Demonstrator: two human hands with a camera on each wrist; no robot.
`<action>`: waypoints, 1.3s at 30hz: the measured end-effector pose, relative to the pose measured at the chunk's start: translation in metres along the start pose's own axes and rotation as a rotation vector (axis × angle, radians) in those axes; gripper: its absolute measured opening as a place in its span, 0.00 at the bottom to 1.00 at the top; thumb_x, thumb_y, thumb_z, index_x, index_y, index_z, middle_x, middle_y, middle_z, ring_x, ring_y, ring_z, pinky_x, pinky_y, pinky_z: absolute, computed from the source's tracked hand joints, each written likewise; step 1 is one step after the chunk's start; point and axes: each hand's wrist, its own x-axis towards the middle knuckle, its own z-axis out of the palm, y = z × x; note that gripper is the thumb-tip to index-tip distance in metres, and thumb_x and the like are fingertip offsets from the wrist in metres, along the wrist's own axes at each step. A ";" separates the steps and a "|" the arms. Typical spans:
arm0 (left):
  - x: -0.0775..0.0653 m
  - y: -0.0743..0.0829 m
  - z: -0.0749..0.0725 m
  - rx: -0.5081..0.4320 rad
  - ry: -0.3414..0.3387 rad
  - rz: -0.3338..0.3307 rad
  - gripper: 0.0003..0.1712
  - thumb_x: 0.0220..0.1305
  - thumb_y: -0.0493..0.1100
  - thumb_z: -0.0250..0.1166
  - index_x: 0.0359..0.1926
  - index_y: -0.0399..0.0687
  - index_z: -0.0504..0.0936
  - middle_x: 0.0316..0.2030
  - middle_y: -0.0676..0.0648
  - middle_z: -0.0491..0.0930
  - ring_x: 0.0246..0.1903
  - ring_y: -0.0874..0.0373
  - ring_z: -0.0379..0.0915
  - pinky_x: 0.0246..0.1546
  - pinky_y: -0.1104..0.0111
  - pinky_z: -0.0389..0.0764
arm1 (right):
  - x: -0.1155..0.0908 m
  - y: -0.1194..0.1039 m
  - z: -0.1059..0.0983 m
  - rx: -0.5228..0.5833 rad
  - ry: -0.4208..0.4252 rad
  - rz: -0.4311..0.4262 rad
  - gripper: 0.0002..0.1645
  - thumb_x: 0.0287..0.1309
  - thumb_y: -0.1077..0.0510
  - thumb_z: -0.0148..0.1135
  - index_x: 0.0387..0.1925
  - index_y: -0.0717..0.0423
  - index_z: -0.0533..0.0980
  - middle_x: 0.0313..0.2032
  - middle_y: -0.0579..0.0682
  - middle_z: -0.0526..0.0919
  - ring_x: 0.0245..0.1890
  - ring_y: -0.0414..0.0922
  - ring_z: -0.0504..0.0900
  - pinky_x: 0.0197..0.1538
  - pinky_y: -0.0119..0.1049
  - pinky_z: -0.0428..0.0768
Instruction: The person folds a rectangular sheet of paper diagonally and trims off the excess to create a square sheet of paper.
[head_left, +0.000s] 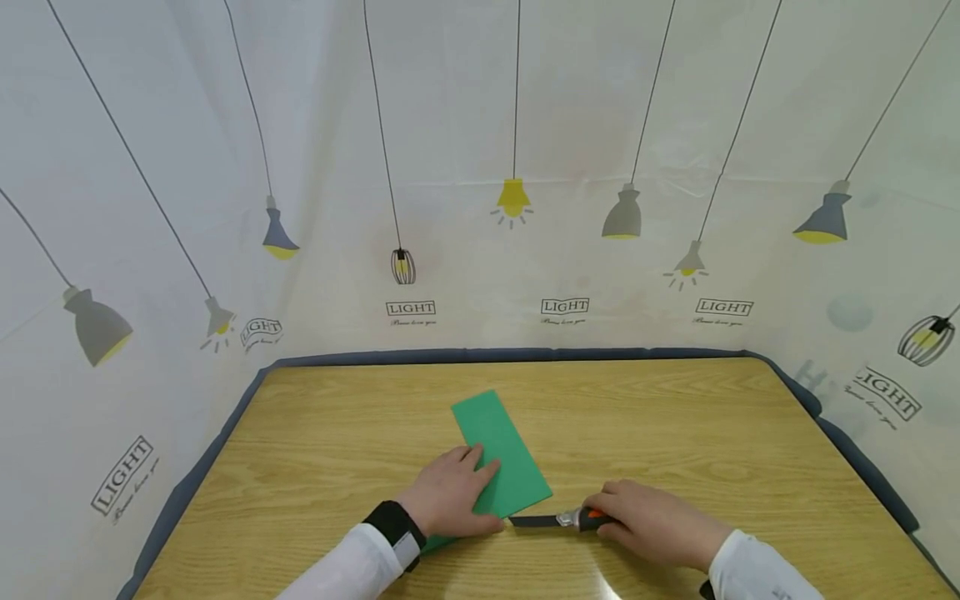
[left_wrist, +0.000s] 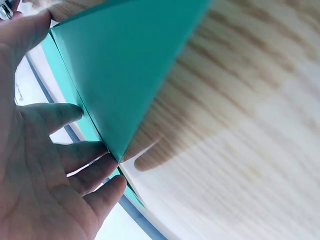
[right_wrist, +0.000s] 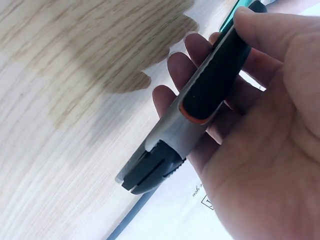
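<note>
A folded sheet of green paper (head_left: 504, 458) lies on the wooden table, with a lower part (head_left: 437, 543) showing under my left wrist. My left hand (head_left: 450, 493) rests on the paper, fingers spread and thumb beside its near corner. In the left wrist view a triangular green flap (left_wrist: 120, 70) shows along the fold, near the fingertips. My right hand (head_left: 652, 518) grips a utility knife (right_wrist: 217, 82) with a black and grey handle and orange trim. The dark blade (head_left: 534, 522) points left, its tip close to the paper's near edge and left thumb; contact cannot be told.
The wooden table (head_left: 637, 425) has dark blue padding (head_left: 510, 356) along its edge. Behind it hangs a white sheet (head_left: 450, 108) printed with lamps and lettering. A black band (head_left: 395, 525) is on the left wrist.
</note>
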 end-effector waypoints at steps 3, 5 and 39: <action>0.000 0.000 0.001 0.021 0.020 0.003 0.49 0.66 0.76 0.56 0.77 0.52 0.67 0.73 0.37 0.64 0.70 0.44 0.63 0.69 0.56 0.67 | -0.001 -0.001 -0.001 0.001 -0.004 0.000 0.20 0.71 0.47 0.63 0.59 0.47 0.80 0.40 0.34 0.75 0.35 0.30 0.71 0.36 0.36 0.76; 0.002 0.002 0.002 0.053 0.038 0.002 0.47 0.68 0.75 0.55 0.76 0.52 0.69 0.71 0.37 0.67 0.69 0.44 0.65 0.69 0.56 0.68 | -0.002 -0.001 -0.001 0.004 -0.006 0.001 0.20 0.71 0.47 0.63 0.59 0.47 0.80 0.40 0.34 0.75 0.35 0.30 0.71 0.36 0.36 0.76; 0.003 0.017 0.003 0.139 0.123 -0.057 0.39 0.78 0.69 0.42 0.72 0.49 0.74 0.65 0.37 0.75 0.66 0.46 0.70 0.65 0.57 0.73 | 0.015 -0.021 0.019 -0.185 0.180 0.160 0.15 0.60 0.50 0.74 0.42 0.49 0.78 0.34 0.39 0.70 0.31 0.37 0.69 0.30 0.36 0.72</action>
